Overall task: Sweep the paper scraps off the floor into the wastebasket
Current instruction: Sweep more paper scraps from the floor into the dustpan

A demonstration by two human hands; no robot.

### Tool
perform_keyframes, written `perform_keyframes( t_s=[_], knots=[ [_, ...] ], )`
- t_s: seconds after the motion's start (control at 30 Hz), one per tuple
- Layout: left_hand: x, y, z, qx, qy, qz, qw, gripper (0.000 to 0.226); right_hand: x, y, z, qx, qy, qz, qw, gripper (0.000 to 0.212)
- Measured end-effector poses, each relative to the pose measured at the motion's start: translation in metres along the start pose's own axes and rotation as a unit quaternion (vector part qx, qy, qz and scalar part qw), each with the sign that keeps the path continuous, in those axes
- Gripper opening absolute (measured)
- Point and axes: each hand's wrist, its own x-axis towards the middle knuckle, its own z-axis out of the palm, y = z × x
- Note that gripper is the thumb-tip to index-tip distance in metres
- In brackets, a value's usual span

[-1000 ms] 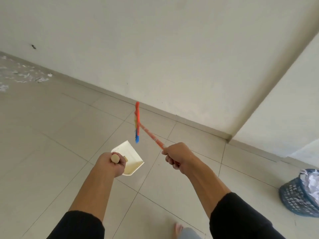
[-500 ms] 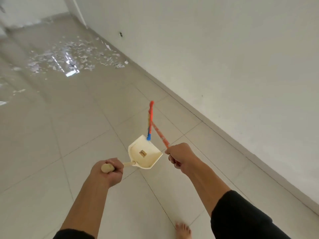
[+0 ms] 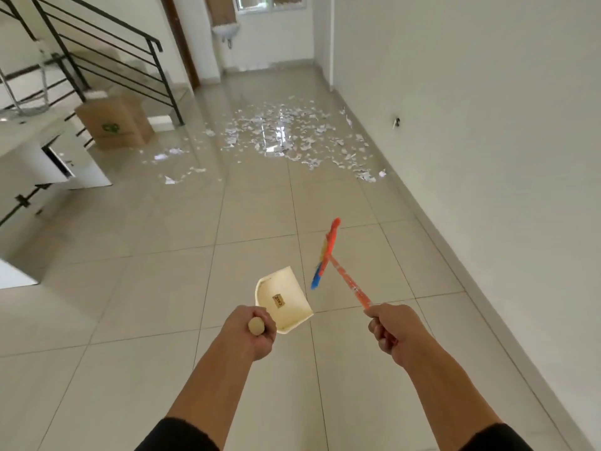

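My left hand [image 3: 252,330] grips the handle of a cream dustpan [image 3: 285,299], held above the floor with its pan tilted away from me. My right hand [image 3: 392,330] grips the orange handle of a small broom [image 3: 328,252] whose orange and blue head hangs in the air right of the dustpan. White paper scraps [image 3: 286,138] lie scattered over the glossy tiles far ahead, near the right wall. The wastebasket is out of view.
A cardboard box [image 3: 112,125] stands at the foot of a staircase with a black railing [image 3: 107,56] on the left. White furniture [image 3: 48,151] juts in from the left. The white wall [image 3: 487,125] runs along the right. A wash basin [image 3: 226,29] hangs at the far end.
The view has swung left, from the wall and wastebasket corner to the hallway with the scraps ahead. Both hands keep their hold on the dustpan and the broom.
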Motion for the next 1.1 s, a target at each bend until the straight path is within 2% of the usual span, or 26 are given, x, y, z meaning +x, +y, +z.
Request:
perform_keyframes(
  t_s=[0.07, 0.2, 0.4, 0.73, 0.87, 0.97, 1.1],
  knots=[
    [0.020, 0.029, 0.049, 0.003, 0.030, 0.020, 0.999, 0.015, 0.029, -0.040, 0.008, 0.000, 0.005, 0.001, 1.000, 0.007],
    [0.071, 0.085, 0.148, 0.000, 0.019, 0.033, 0.999, 0.018, 0.106, -0.124, 0.023, -0.003, -0.003, -0.003, 1.000, 0.008],
    [0.177, 0.157, 0.311, -0.011, -0.011, 0.008, 1.000, 0.015, 0.267, -0.267, 0.042, 0.006, -0.012, 0.005, 1.000, 0.011],
    [0.307, 0.262, 0.557, -0.035, -0.033, -0.027, 0.998, 0.011, 0.463, -0.515, 0.059, 0.059, -0.030, 0.014, 0.998, 0.010],
    [0.386, 0.301, 0.656, 0.009, -0.026, -0.038, 0.999, 0.011, 0.550, -0.572, 0.075, 0.055, 0.014, 0.000, 0.998, 0.010],
    [0.445, 0.331, 0.727, 0.048, -0.029, -0.051, 0.997, 0.010, 0.613, -0.601, 0.090, 0.052, 0.048, 0.021, 0.997, 0.011],
    [0.518, 0.376, 0.827, 0.117, -0.040, -0.071, 0.990, 0.013, 0.695, -0.656, 0.106, -0.019, 0.112, 0.051, 0.992, 0.013]
  ],
)
